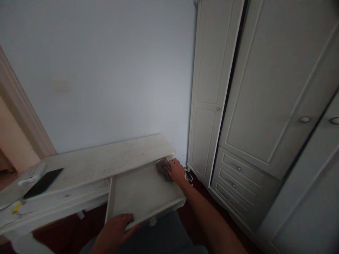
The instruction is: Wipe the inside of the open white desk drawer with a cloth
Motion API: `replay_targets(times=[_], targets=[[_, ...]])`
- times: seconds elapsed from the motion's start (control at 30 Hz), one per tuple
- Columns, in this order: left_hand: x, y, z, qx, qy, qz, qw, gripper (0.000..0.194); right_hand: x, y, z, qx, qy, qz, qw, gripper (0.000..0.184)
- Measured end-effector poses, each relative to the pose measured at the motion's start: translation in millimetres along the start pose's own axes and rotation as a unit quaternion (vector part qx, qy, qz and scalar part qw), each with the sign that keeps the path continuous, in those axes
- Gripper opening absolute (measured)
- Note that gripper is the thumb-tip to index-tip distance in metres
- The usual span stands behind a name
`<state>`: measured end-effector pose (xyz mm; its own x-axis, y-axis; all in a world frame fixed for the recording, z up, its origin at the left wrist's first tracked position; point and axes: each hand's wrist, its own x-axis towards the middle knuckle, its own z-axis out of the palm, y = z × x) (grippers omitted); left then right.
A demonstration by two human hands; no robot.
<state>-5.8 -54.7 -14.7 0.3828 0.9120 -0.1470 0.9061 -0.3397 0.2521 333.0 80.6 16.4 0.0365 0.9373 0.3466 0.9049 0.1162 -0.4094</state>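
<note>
A white drawer (140, 192) is pulled out from under a white desk (106, 160). My right hand (175, 171) reaches into the drawer's far right corner and presses a grey-brown cloth (162, 166) against the bottom. My left hand (116, 229) grips the drawer's front edge near its left end, fingers curled over the rim. The drawer's inside looks bare apart from the cloth.
A black phone (43, 182) lies on the desk's left part beside a pale flat object (30, 174). A tall white wardrobe (265, 106) with doors and small drawers stands to the right. The pale wall is behind, and a door frame (18, 106) is at left.
</note>
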Motion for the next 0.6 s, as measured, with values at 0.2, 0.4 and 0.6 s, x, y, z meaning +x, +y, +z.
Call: replay_targets(times=[0.2, 0.4, 0.6], targets=[[-2, 4, -2.7, 0.011, 0.003, -0.015, 1.0, 0.048, 35, 1, 9, 0.048, 0.003, 0.043, 0.998, 0.043], [0, 0, 2.8, 0.012, 0.011, -0.013, 1.0, 0.056, -42, 36, -7, 0.076, -0.049, -0.015, 0.996, 0.039], [1, 3, 0.4, 0.015, 0.006, -0.004, 1.0, 0.06, -83, 45, -10, 0.079, -0.046, -0.021, 0.996, 0.039]])
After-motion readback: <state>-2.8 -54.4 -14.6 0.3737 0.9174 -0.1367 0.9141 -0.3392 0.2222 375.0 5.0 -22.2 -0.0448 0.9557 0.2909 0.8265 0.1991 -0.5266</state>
